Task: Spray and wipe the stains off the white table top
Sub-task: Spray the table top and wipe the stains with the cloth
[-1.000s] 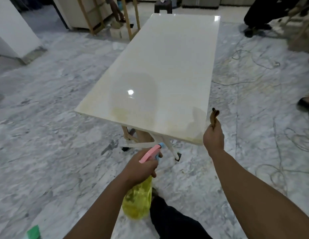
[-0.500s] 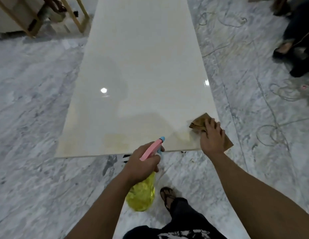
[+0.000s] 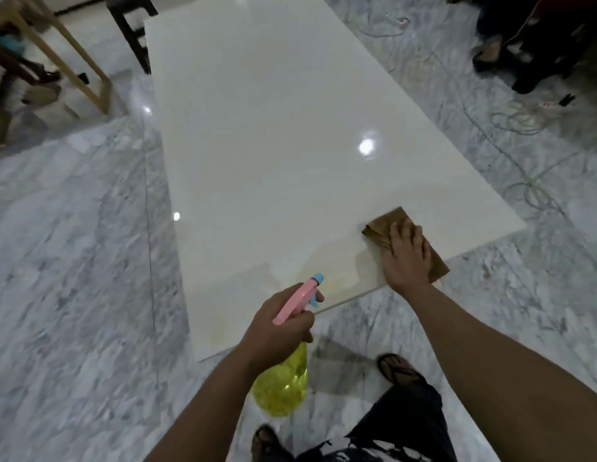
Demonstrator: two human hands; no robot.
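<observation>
The long white table top (image 3: pixel 273 135) runs away from me, with faint yellowish stains (image 3: pixel 327 278) near its front edge. My left hand (image 3: pixel 277 331) grips a yellow spray bottle (image 3: pixel 282 388) by its pink trigger head, nozzle pointing at the front of the table. My right hand (image 3: pixel 407 255) presses flat on a folded brown cloth (image 3: pixel 387 225) lying on the table's near right corner, fingers spread over it.
Grey marble floor (image 3: pixel 73 261) surrounds the table. A wooden frame (image 3: pixel 77 71) and a dark stool (image 3: pixel 130 25) stand at the back left. Cables (image 3: pixel 520 118) trail over the floor on the right, near another person's feet (image 3: pixel 490 55). My own sandalled feet (image 3: pixel 397 368) are below.
I have stepped closer and over the table. My right hand brought the cloth from the air down onto the table's near right corner and slid it further onto the surface. The bottle stays raised.
</observation>
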